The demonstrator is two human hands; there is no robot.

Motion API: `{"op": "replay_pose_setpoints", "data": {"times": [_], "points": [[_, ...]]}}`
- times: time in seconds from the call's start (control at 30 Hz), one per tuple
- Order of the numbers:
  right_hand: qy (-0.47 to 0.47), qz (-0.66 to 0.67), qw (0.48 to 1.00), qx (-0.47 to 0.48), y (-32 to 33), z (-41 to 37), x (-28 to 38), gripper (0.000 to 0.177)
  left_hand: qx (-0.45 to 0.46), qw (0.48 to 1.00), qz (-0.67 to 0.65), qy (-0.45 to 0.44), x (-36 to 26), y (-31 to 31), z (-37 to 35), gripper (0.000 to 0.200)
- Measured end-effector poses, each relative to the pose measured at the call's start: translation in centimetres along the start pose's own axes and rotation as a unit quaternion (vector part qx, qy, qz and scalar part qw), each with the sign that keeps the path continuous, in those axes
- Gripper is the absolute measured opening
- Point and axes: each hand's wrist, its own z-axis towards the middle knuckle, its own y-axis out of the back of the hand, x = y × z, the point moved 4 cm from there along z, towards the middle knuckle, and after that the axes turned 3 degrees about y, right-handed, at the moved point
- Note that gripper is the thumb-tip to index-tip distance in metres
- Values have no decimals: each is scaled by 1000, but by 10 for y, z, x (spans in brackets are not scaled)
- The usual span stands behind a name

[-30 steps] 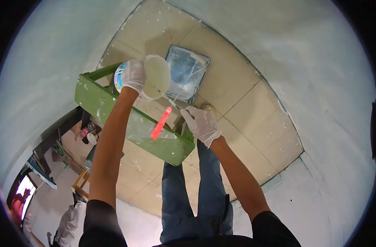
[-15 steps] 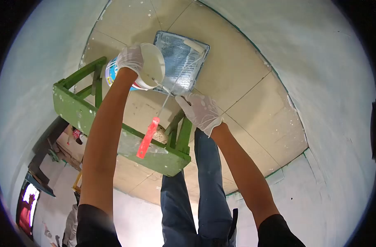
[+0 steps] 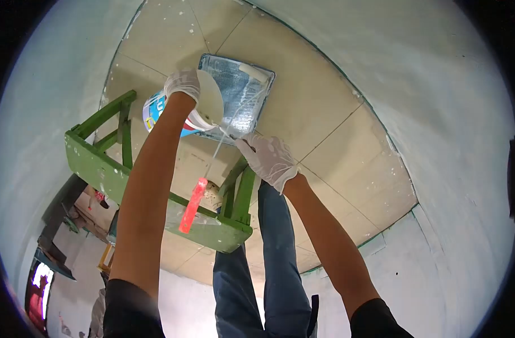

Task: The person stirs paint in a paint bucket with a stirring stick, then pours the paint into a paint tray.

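My left hand (image 3: 183,85), in a white glove, grips the rim of a white paint bucket (image 3: 211,93) with a blue and purple label. The bucket is tilted, its mouth facing right over the near left part of a blue paint tray (image 3: 238,66). My gloved right hand (image 3: 268,160) is closed on a slim tool (image 3: 226,133) whose pale end is at the bucket's lower rim; I cannot tell its kind. A paint roller (image 3: 193,206) rests with its white head in the tray and its red handle over the green bench.
A paint-spotted green wooden bench (image 3: 96,159) stands below the bucket, in front of my legs (image 3: 277,225). Beige floor tiles (image 3: 325,127) carry white paint specks. Pale walls (image 3: 438,101) curve round both sides. Assorted items lie at the lower left.
The view has shifted, so the tray and bench appear lower and further left. My left hand and the bucket have moved slightly right relative to the tray; the right hand keeps its hold.
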Motion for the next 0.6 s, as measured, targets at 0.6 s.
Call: {"op": "replay_pose_setpoints", "data": {"times": [0.6], "points": [[8,29,999,-25,-2,-2,-5,43,-8,1000,0,8,-1,-3,2,26]]}}
